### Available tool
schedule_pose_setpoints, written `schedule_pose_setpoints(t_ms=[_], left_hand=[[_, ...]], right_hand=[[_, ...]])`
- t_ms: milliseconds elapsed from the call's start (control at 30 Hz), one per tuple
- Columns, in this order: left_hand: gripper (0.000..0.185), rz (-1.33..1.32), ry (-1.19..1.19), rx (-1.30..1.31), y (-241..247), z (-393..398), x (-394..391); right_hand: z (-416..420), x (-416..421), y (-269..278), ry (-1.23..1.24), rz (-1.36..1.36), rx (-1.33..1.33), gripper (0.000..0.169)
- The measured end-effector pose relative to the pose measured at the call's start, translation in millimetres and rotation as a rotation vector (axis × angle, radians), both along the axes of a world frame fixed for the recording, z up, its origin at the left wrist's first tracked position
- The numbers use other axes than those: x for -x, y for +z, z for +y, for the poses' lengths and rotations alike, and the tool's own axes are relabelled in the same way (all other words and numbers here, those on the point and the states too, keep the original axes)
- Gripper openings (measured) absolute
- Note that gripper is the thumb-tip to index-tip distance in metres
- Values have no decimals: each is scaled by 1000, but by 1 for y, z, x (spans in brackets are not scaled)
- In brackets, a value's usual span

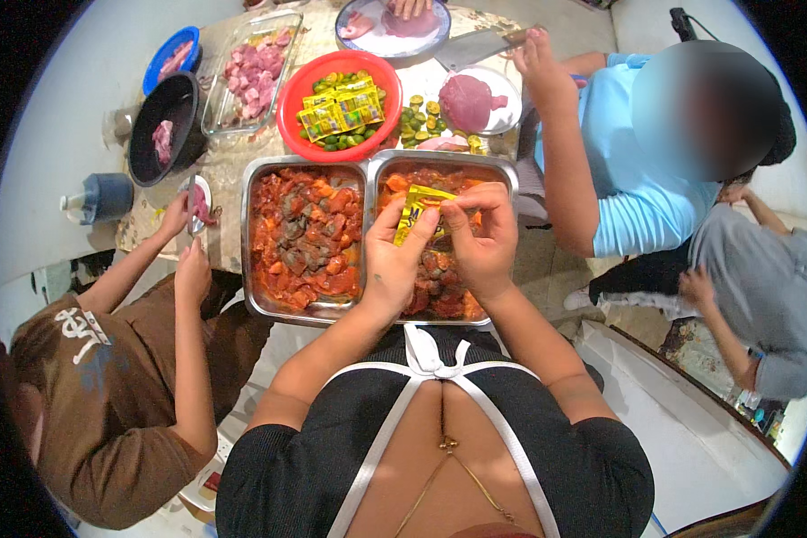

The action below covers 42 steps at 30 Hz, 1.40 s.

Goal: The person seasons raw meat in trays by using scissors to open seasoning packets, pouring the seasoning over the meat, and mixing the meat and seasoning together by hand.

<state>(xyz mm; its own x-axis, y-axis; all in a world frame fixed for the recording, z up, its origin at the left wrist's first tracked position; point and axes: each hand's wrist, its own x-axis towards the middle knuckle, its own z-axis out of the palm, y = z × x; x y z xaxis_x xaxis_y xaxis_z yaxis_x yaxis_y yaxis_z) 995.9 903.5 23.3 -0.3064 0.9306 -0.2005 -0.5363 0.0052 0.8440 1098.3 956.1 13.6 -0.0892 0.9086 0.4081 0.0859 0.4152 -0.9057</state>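
My left hand (391,262) holds a small yellow seasoning sachet (411,210) upright, its thumb across the front. With thumb and forefinger, my right hand (487,245) pinches the sachet's upper right corner. I cannot tell whether the sachet is torn. Both hands are above the right steel tray (444,154), whose red-sauced meat chunks they partly cover. Beside it, the left steel tray (247,235) holds similar red-sauced meat (279,269) with a heap of greyish-brown pieces (299,232) in the middle.
Beyond the trays, a red basin (284,121) holds calamansi and yellow sachets. A glass dish (210,124) contains cubed meat. At left, a person (107,403) cuts meat with a knife (191,202). At right, another person (645,155) sits near a cleaver (471,48).
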Motion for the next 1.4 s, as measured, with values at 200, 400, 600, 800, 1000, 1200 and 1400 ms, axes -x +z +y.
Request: schedule_pose_setpoints(t_ms=[200, 400, 600, 800, 1000, 1200, 1400], left_hand=[[16, -33, 12, 2, -29, -6, 37], [20, -32, 129, 38, -53, -20, 78], [18, -14, 171, 67, -53, -19, 90], [10, 26, 80, -26, -45, -11, 72], [5, 380, -15, -130, -40, -4, 45], [9, 367, -57, -90, -48, -3, 19], [14, 447, -43, -174, -43, 0, -1]], right_hand=[[17, 12, -21, 285, -17, -9, 16], [79, 15, -41, 228, 16, 300, 22], [81, 35, -35, 344, 0, 314, 21], [34, 32, -3, 517, -277, 23, 14], [30, -6, 3, 476, -399, -154, 14], [30, -45, 4, 512, -364, -85, 14], [29, -62, 13, 478, -273, -37, 15]])
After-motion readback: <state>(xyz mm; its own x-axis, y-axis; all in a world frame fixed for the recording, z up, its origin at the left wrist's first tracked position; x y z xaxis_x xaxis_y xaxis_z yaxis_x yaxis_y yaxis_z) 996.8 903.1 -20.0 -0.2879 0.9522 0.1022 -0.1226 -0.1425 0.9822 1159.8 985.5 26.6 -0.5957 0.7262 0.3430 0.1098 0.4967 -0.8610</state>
